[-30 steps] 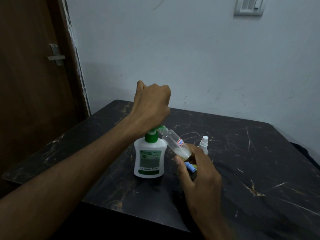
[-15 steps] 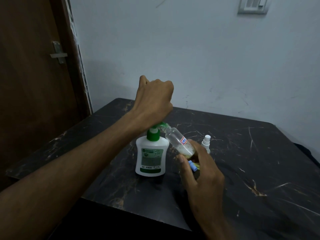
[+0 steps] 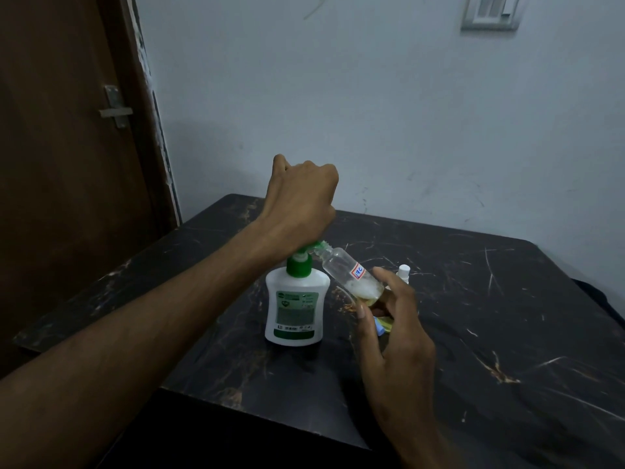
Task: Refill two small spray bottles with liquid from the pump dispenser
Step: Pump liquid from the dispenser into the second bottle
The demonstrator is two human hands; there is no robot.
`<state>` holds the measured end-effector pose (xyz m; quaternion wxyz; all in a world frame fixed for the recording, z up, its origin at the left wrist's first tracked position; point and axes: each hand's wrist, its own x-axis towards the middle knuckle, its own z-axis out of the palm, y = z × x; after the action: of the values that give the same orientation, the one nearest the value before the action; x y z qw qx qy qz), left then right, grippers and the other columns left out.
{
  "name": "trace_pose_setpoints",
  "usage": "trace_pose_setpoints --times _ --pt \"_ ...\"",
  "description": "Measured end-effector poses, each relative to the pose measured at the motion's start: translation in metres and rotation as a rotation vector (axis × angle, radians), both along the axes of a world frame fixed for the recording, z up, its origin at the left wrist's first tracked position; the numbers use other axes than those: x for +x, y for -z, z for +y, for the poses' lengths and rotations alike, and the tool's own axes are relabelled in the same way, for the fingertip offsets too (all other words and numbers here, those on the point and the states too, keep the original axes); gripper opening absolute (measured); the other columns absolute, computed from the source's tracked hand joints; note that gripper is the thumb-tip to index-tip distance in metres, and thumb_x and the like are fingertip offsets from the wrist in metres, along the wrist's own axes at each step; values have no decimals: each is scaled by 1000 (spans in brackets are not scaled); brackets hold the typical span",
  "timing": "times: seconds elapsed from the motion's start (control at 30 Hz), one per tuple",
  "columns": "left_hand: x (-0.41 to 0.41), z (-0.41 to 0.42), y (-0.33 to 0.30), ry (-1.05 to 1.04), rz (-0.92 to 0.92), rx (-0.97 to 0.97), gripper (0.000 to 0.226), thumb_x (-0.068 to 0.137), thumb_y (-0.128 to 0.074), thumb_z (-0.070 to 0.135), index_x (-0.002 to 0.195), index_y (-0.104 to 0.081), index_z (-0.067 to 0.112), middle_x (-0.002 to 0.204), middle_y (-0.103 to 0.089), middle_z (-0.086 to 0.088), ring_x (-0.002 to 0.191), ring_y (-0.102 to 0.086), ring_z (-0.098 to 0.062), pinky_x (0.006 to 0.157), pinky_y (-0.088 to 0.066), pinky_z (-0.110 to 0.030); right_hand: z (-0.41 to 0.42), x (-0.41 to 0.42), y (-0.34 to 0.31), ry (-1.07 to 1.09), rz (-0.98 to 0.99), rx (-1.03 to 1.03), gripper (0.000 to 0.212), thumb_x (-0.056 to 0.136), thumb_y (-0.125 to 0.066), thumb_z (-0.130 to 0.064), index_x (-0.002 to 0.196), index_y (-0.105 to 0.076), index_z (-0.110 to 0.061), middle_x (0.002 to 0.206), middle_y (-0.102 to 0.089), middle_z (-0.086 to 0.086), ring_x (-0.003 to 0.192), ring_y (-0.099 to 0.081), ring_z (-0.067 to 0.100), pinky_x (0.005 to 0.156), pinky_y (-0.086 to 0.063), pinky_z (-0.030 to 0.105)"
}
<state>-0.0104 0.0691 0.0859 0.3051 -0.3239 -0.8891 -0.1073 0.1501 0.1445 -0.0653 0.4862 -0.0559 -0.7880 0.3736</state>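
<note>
The white plastic pump dispenser with a green collar and a green label (image 3: pixel 297 306) stands upright on the black marble-patterned desk (image 3: pixel 507 333), and everything else is placed from it. Directly above it, the left hand (image 3: pixel 301 204) is closed into a fist over the green pump head, whose spout pokes out to the dispenser's right. Just to the right of the dispenser, the right hand (image 3: pixel 392 319) pinches the base of a small clear plastic spray bottle with a red-and-blue sticker (image 3: pixel 348 274), thumb on the near side and fingers behind it.

The relation that matters is the bottle's long axis: it runs slanted, from the base low at the right up and left to its open mouth, which meets the tip of the spout beside the green collar. A little yellowish liquid topped with white foam sits at the low end, so the bottle looks only partly filled. The next press probably needs that mouth kept right under the spout, or the liquid may run down the outside.

Behind the right hand, further right of the dispenser, stands a small white spray-topped bottle (image 3: pixel 404 273); whether it is filled cannot be told.
</note>
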Motion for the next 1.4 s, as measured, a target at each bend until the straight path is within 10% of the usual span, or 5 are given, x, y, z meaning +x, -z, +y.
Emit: trace_pose_setpoints --times 1.4 --pt "1 -1 -3 6 36 -20 16 82 -60 2 80 -63 18 74 -66 0 73 -60 -24 98 -36 -45 3 0 0 27 16 58 41 95 -67 -19 135 -64 -13 118 -70 -2 102 -67 7 90 -41 2"
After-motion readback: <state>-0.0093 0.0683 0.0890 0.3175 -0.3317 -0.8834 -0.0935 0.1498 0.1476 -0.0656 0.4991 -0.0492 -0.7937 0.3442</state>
